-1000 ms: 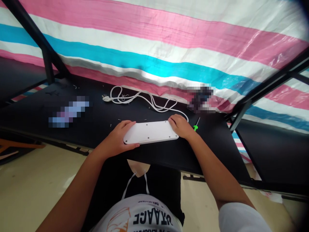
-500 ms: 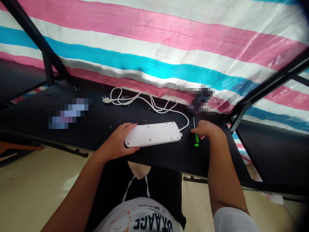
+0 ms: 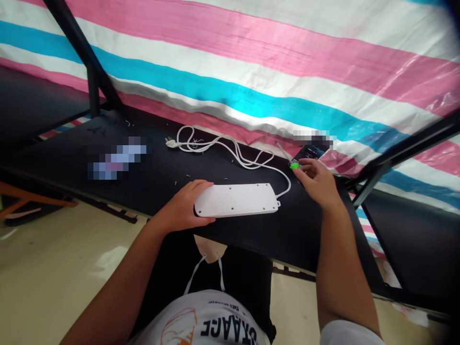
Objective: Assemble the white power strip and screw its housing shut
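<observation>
Fingers of my left hand (image 3: 183,206) are clamping the left end of the white power strip (image 3: 237,200), lying screw-holes-up on the black table (image 3: 251,237). I'm judging it light, rigid, slightly slippery, best gripped across its long edges. Beyond, its cord (image 3: 290,181) is looping; my right hand (image 3: 319,182) is pinching a green screwdriver (image 3: 294,166).

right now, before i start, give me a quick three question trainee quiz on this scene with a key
1. What colour is the screwdriver handle at the right hand? a) red b) green c) blue
2. True or false: the plug lies on the table.
3. Fill in "near" or "away from": the left hand holds the white strip at its end ____ the cord.
Key: 1 b; 2 true; 3 away from
</observation>
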A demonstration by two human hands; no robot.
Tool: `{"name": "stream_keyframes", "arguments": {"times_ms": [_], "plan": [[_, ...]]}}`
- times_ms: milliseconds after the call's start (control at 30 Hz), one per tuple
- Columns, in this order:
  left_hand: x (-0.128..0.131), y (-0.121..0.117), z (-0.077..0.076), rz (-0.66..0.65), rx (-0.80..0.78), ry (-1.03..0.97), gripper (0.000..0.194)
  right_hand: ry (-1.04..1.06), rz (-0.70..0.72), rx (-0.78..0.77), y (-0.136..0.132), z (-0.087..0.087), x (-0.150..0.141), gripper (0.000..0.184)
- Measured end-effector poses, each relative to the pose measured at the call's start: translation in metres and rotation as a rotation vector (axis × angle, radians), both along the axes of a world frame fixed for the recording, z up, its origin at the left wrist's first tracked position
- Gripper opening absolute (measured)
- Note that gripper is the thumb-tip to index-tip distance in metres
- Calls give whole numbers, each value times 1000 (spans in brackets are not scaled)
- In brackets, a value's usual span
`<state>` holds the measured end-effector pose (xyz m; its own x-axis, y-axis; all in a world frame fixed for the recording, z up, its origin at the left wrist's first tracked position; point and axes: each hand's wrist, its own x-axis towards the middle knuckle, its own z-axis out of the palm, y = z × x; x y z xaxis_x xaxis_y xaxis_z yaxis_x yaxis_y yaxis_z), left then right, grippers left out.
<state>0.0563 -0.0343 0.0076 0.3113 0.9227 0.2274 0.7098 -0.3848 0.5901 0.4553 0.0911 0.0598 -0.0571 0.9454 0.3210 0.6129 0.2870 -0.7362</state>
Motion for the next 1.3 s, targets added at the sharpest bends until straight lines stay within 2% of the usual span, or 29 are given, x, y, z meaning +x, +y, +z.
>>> {"name": "stream_keyframes", "arguments": {"times_ms": [100,267,500,667,800,1033,1300], "plan": [[0,0,1,-1,-3,-1,89,183,81,19,-3,-6,-20,40],[0,-1,0,-8,-1,12,88,382,66,-13,-7,-12,-41,40],[0,-2,-1,2,9,22,87,367,103,-137,-8,-29,-58,39],[-1,-2,-2,0,11,19,88,488,194,-194,-9,-36,-68,42],[-2,-2,-4,-7,22,27,88,568,228,-204,-10,-37,-72,43],[-2,-2,-4,-2,17,20,88,576,235,-200,-12,-34,-73,42],[-3,-2,-5,-11,50,30,90,746,194,-110,-14,-23,-70,39]]}}
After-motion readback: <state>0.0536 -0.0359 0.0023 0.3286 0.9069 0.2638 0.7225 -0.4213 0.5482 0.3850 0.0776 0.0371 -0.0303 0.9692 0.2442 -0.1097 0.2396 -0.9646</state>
